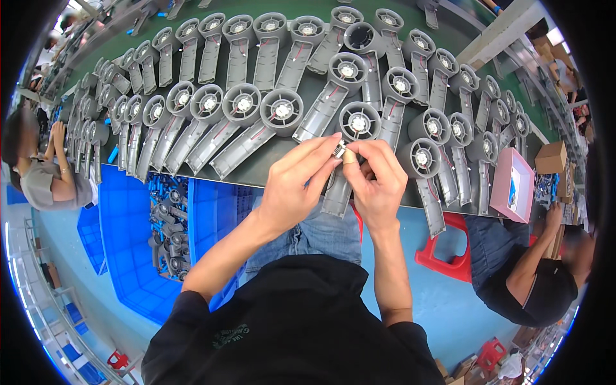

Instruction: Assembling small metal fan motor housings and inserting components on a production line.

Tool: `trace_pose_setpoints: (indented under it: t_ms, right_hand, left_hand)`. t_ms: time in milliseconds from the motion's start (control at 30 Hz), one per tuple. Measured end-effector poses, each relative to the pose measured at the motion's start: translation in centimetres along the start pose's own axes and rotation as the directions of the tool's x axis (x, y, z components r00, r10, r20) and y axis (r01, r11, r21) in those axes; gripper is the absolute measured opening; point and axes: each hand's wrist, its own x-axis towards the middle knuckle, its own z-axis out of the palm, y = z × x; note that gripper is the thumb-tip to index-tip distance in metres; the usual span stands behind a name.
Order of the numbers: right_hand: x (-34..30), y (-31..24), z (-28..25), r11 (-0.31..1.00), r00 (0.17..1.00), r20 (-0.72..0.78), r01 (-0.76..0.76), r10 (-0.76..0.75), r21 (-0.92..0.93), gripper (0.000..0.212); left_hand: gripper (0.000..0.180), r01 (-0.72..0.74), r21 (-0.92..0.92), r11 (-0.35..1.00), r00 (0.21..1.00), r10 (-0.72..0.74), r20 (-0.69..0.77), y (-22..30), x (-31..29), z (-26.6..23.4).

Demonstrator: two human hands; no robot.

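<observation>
My left hand [296, 184] and my right hand [378, 181] meet at the table's near edge. Between their fingertips they pinch a small silvery part [339, 149], too small to name exactly. Something yellowish covers a fingertip of the right hand. Right behind the fingers lies a grey fan housing [359, 121] with a round, spoked head and a pale hub. Its open handle shell [336, 197] runs toward me beneath my hands, partly hidden by them. A similar housing [282, 112] lies to the left, and another [424, 158] to the right, both untouched.
Rows of grey fan housings cover the dark table [256, 168]. Blue bins [138, 282] stand below on the left, one holding grey parts. At the right are a pink box [513, 186], a red stool [449, 251] and a seated person [532, 282]; another person [48, 170] sits far left.
</observation>
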Motion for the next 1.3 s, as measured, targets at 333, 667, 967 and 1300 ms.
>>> trace_pose_setpoints:
  t_ms: [333,667,967,1300]
  right_hand:
    - [-0.1,-0.2,-0.1,0.997,0.998,0.009,-0.062,0.061,0.045,0.009]
    - [0.1,0.4,-0.3,0.996,0.998,0.004,0.06,-0.059,-0.064,0.013]
    - [0.7,1.1,-0.6,0.956,0.967,0.092,0.25,-0.238,-0.152,0.017]
    - [0.5,0.9,-0.6,0.95,0.964,0.088,0.264,-0.252,-0.166,0.015]
  left_hand:
    - [0.032,-0.031,-0.005,1.0,0.998,0.031,0.059,-0.2,0.4,-0.6]
    - [0.034,-0.034,-0.026,0.999,0.988,0.037,0.151,-0.7,0.4,-1.1]
    - [0.033,-0.019,-0.086,0.996,0.968,0.04,0.249,-1.3,0.8,-2.2]
    - [0.035,-0.01,-0.122,0.992,0.966,0.041,0.257,-1.1,1.1,-2.1]
